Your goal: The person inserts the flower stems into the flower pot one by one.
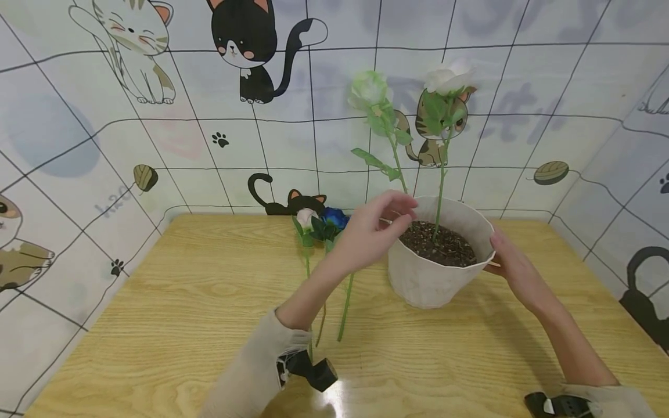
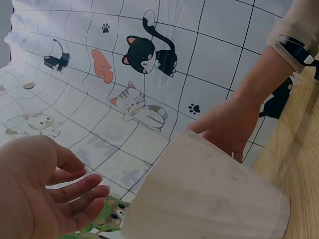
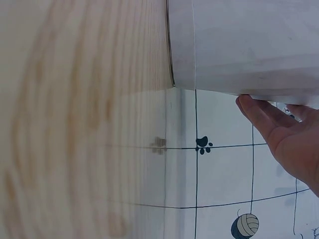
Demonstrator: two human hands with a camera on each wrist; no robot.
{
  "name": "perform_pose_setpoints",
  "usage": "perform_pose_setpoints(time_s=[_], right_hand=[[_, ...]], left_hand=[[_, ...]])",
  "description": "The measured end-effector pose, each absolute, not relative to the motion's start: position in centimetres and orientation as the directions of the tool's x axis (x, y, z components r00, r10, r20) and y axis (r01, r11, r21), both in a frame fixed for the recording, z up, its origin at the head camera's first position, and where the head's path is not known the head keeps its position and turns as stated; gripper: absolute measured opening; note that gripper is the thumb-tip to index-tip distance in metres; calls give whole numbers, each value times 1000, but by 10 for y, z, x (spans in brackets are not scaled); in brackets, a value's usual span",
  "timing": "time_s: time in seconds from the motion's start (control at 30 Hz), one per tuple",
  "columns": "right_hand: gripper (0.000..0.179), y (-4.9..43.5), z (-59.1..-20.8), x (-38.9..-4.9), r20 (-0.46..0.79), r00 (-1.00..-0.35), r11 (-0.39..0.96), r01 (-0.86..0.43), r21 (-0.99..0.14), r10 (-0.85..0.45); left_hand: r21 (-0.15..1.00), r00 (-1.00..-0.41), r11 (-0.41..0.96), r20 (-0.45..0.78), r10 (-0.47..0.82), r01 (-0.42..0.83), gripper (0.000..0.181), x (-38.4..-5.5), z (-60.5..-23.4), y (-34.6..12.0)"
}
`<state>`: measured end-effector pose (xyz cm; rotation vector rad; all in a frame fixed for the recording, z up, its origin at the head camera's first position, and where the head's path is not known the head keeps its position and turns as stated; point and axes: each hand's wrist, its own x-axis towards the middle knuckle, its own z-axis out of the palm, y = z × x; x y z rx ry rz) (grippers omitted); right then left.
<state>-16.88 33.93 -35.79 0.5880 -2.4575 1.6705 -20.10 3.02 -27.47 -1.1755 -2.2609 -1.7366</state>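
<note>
A white plant pot with dark soil stands on the wooden table. Two artificial roses rise from it: a pale green-and-white rose leaning left and a white rose standing nearly upright. My left hand is at the pot's left rim, in front of the green-and-white rose's lower stem. Its fingers look loosely bent in the left wrist view, with nothing visible between them. My right hand touches the pot's right side near the rim. In the right wrist view its fingers lie against the outer wall, partly hidden.
Left of the pot, a pink-white rose and a blue rose lie on the table, their stems pointing toward me, partly behind my left forearm. A cat-print grid cloth hangs behind and at the sides.
</note>
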Motion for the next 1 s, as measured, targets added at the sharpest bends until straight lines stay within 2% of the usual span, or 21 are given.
perform_pose_setpoints(time_s=[0.2,0.5,0.73,1.0], right_hand=[[54,338,-358,-168,305,-920,317,-374,-872,-245],[53,337,-359,-169,314,-916,288,-380,-879,-250],[52,336,-359,-168,313,-916,296,-380,-876,-251],[54,337,-358,-166,295,-926,358,-365,-860,-235]], left_hand=[[800,-730,88,490,476,594,22,-201,-284,-1],[858,-813,123,414,410,499,22,-209,-294,-44],[913,-915,227,263,307,339,19,-218,-314,-72],[928,-965,304,151,216,214,23,-230,-340,-98]])
